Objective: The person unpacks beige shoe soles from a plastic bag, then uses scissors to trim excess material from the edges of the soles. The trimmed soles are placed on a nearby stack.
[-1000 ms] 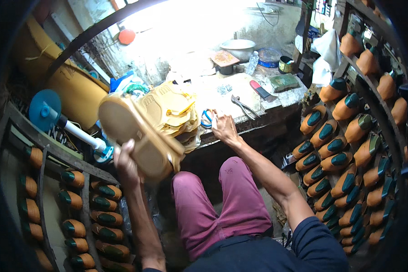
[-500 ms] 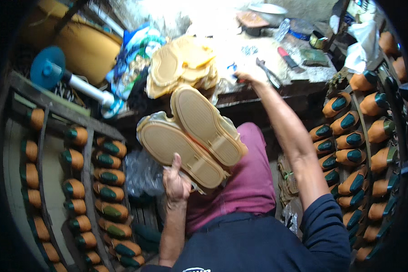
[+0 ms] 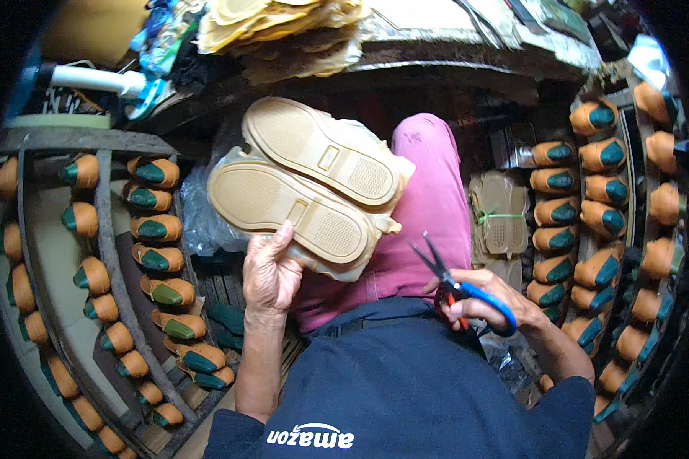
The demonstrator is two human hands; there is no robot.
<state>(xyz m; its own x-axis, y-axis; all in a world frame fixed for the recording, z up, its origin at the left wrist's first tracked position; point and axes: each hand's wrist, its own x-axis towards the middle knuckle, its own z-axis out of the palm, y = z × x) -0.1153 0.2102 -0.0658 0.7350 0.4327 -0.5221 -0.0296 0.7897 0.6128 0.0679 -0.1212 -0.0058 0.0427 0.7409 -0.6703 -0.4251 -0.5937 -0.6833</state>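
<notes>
My left hand (image 3: 269, 269) grips a joined pair of tan rubber shoe soles (image 3: 308, 187), tread side up, over my lap in pink trousers (image 3: 425, 200). The soles lie side by side and slant from upper left to lower right. My right hand (image 3: 488, 300) holds scissors (image 3: 445, 277) with blue and red handles; the blades are parted and point up-left toward the soles, a short gap away from them.
Racks of orange shoe lasts with green tops curve along the left (image 3: 155, 229) and the right (image 3: 597, 206). A workbench edge (image 3: 475, 57) runs across the top with a stack of tan soles (image 3: 283, 19). A tied bundle of soles (image 3: 501, 218) sits beside my right knee.
The soles came down from beside the bench to my lap. My right hand left the bench top and now holds scissors near my lap. The view tilted downward.
</notes>
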